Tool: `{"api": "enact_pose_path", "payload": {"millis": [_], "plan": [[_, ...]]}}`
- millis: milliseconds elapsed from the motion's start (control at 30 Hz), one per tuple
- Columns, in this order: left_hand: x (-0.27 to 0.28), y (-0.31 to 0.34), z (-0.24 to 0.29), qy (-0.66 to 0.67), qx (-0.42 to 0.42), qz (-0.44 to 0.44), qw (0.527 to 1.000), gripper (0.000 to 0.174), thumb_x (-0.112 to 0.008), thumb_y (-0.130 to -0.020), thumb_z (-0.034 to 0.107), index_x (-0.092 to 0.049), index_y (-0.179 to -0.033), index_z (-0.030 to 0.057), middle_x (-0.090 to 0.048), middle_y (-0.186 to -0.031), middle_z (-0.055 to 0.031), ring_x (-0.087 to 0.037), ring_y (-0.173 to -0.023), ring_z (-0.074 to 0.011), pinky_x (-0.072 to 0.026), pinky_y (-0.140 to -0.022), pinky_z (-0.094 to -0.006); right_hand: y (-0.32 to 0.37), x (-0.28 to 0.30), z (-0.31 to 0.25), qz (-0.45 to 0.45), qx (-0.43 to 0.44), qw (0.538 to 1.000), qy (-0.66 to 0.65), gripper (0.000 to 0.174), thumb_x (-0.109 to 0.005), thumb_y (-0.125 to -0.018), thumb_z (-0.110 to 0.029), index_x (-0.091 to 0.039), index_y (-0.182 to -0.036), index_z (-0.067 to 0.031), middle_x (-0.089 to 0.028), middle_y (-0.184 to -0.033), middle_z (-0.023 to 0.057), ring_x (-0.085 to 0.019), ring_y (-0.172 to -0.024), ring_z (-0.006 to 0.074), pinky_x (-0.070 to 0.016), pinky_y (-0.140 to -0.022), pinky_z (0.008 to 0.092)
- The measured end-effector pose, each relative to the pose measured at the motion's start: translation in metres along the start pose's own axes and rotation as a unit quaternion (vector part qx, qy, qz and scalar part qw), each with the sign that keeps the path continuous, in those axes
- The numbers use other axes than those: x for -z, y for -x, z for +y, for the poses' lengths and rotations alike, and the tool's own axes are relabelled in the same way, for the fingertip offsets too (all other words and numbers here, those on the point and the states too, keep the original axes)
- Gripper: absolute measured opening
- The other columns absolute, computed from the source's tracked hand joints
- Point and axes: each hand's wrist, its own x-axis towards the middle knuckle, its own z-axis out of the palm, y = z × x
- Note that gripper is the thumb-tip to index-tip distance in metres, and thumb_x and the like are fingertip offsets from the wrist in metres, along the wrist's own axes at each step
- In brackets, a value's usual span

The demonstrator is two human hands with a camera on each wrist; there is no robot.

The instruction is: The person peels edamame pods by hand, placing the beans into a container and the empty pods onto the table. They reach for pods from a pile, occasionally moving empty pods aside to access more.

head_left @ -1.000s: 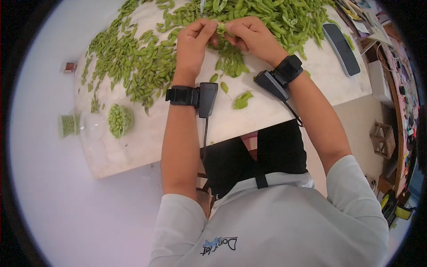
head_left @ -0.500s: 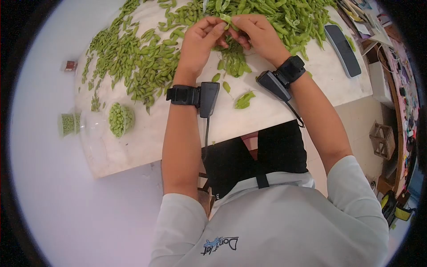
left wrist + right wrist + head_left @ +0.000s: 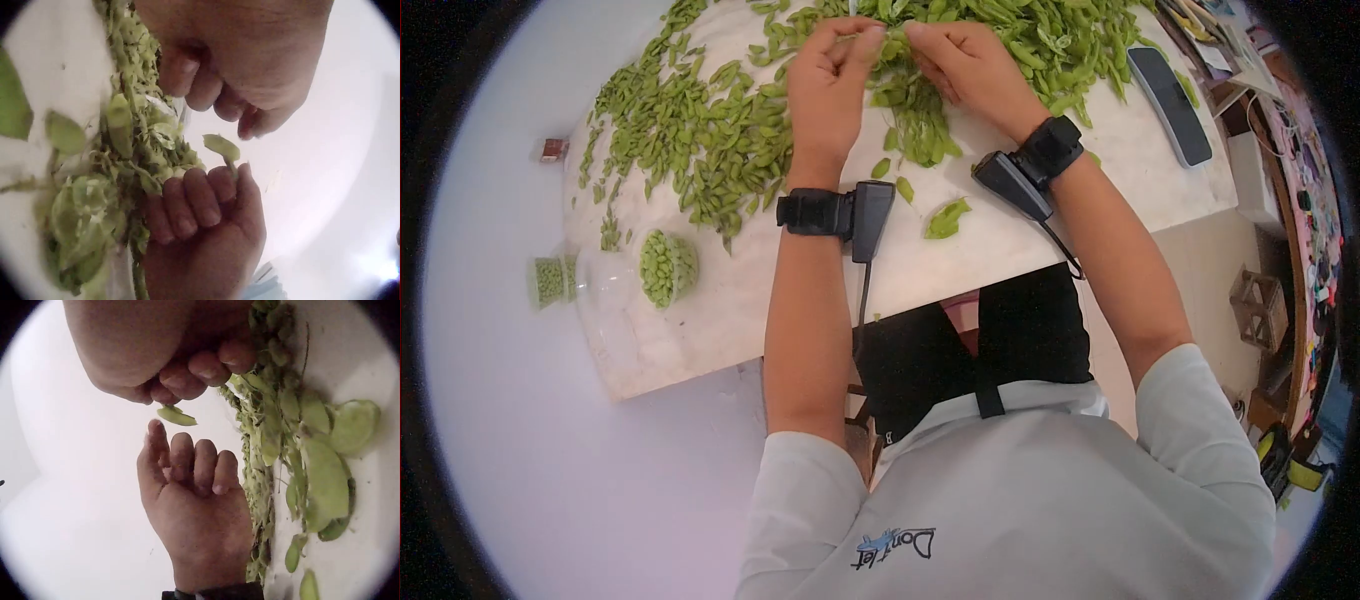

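Observation:
In the head view, the left hand (image 3: 828, 95) and right hand (image 3: 980, 80) face each other over the pods. The right hand (image 3: 159, 337) pinches a small green pod (image 3: 177, 416) by one end between thumb and forefinger; the pod's other end sticks out in the gap between the hands. Just short of that pod, the left hand (image 3: 194, 500) has its fingers curled and thumb beside the forefinger tip, with nothing visible in its grasp. A large heap of green pods (image 3: 1040, 50) lies beyond the hands, and a flattened bunch (image 3: 925, 130) lies below them.
Many loose pods (image 3: 730, 150) spread across the table's left side. Nearer the left edge stands a clear cup of shelled beans (image 3: 666, 268), beside a transparent container (image 3: 608, 300). A phone (image 3: 1170, 105) lies at right; a loose pod piece (image 3: 946, 219) is near the front edge.
Both hands were together around a green pod; they have moved farther away from the body and separated slightly. The left hand no longer touches the pod, which stays pinched in the right.

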Motion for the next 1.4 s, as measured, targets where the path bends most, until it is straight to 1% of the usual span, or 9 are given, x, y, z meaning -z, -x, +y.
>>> {"api": "enact_pose_path", "payload": {"millis": [67, 200, 367, 467, 667, 967, 1200, 1300, 1400], "plan": [[-0.002, 0.002, -0.003, -0.154, -0.052, -0.005, 0.987, 0.019, -0.064, -0.087, 0.018, -0.065, -0.096, 0.0019, -0.049, -0.063, 0.0040, -0.040, -0.053, -0.0040, -0.0292, -0.049, -0.0168, 0.000, -0.001, 0.000, 0.001, 0.005, 0.999, -0.049, 0.041, -0.045, -0.096, -0.032, -0.048, -0.066, -0.0033, -0.042, -0.056, -0.0005, -0.036, -0.051, 0.0099, -0.0312, -0.048, 0.0282], [0.000, 0.001, -0.006, -0.139, -0.029, 0.010, 0.990, 0.020, -0.069, -0.083, 0.021, -0.070, -0.090, 0.0022, -0.052, -0.065, 0.0060, -0.041, -0.054, -0.0015, -0.0292, -0.049, -0.0179, 0.001, -0.003, -0.006, 0.004, 0.000, 0.998, -0.057, 0.043, -0.042, -0.098, -0.030, -0.041, -0.063, -0.0047, -0.036, -0.056, -0.0012, -0.027, -0.052, 0.0100, -0.0262, -0.049, 0.0292], [-0.002, 0.002, -0.003, -0.135, 0.042, 0.003, 0.990, 0.018, -0.068, -0.084, 0.020, -0.069, -0.090, 0.0030, -0.048, -0.062, 0.0080, -0.036, -0.052, -0.0009, -0.0263, -0.047, -0.0191, 0.002, -0.003, -0.011, -0.002, 0.002, 1.000, -0.014, 0.044, -0.040, -0.099, -0.033, -0.042, -0.065, -0.0041, -0.035, -0.056, -0.0010, -0.027, -0.052, 0.0099, -0.0273, -0.049, 0.0286], [0.004, 0.002, -0.009, 0.015, 0.097, -0.031, 0.995, 0.016, -0.065, -0.086, 0.017, -0.067, -0.091, 0.0016, -0.046, -0.060, 0.0070, -0.033, -0.050, -0.0018, -0.0243, -0.046, -0.0197, 0.003, -0.004, -0.011, -0.015, 0.019, 0.999, -0.037, 0.044, -0.040, -0.099, -0.035, -0.043, -0.068, -0.0038, -0.036, -0.058, -0.0010, -0.029, -0.053, 0.0099, -0.0281, -0.050, 0.0283], [0.000, 0.003, -0.008, 0.113, 0.086, -0.052, 0.988, 0.014, -0.063, -0.087, 0.012, -0.063, -0.094, -0.0002, -0.046, -0.061, 0.0056, -0.033, -0.049, -0.0027, -0.0235, -0.045, -0.0200, 0.004, -0.004, -0.014, -0.011, 0.052, 0.997, -0.062, 0.042, -0.040, -0.099, -0.034, -0.047, -0.073, -0.0024, -0.040, -0.061, -0.0005, -0.033, -0.056, 0.0095, -0.0302, -0.052, 0.0268], [-0.003, -0.001, -0.011, -0.098, 0.019, -0.019, 0.995, 0.017, -0.065, -0.086, 0.012, -0.057, -0.099, 0.0045, -0.058, -0.072, 0.0026, -0.043, -0.058, -0.0016, -0.0338, -0.049, -0.0185, 0.003, -0.006, -0.009, 0.002, 0.049, 0.996, -0.071, 0.040, -0.040, -0.099, -0.030, -0.061, -0.086, 0.0013, -0.049, -0.064, 0.0031, -0.039, -0.057, 0.0112, -0.0350, -0.054, 0.0286], [0.002, -0.001, -0.017, -0.059, 0.006, -0.086, 0.995, 0.017, -0.059, -0.090, 0.014, -0.051, -0.103, 0.0067, -0.056, -0.072, 0.0036, -0.041, -0.056, -0.0017, -0.0314, -0.048, -0.0180, 0.001, -0.001, -0.007, -0.002, 0.015, 0.999, -0.042, 0.039, -0.045, -0.097, -0.028, -0.062, -0.077, 0.0014, -0.057, -0.063, 0.0053, -0.047, -0.055, 0.0108, -0.0391, -0.053, 0.0267], [0.002, -0.001, -0.014, -0.057, 0.034, -0.124, 0.990, 0.015, -0.057, -0.092, 0.015, -0.050, -0.101, 0.0060, -0.053, -0.069, 0.0053, -0.038, -0.056, -0.0014, -0.0289, -0.048, -0.0179, 0.002, -0.007, -0.001, 0.026, 0.030, 0.999, 0.004, 0.044, -0.045, -0.096, -0.037, -0.051, -0.069, -0.0037, -0.040, -0.058, -0.0050, -0.035, -0.052, 0.0048, -0.0286, -0.046, 0.0225], [0.004, -0.001, -0.011, -0.049, 0.073, -0.145, 0.986, 0.015, -0.056, -0.092, 0.016, -0.050, -0.099, 0.0048, -0.049, -0.067, 0.0062, -0.035, -0.056, -0.0012, -0.0269, -0.048, -0.0187, -0.001, -0.005, 0.006, 0.027, 0.058, 0.997, 0.038, 0.045, -0.045, -0.094, -0.038, -0.059, -0.076, 0.0004, -0.058, -0.065, 0.0125, -0.055, -0.058, 0.0265, -0.0433, -0.057, 0.0362]]}}
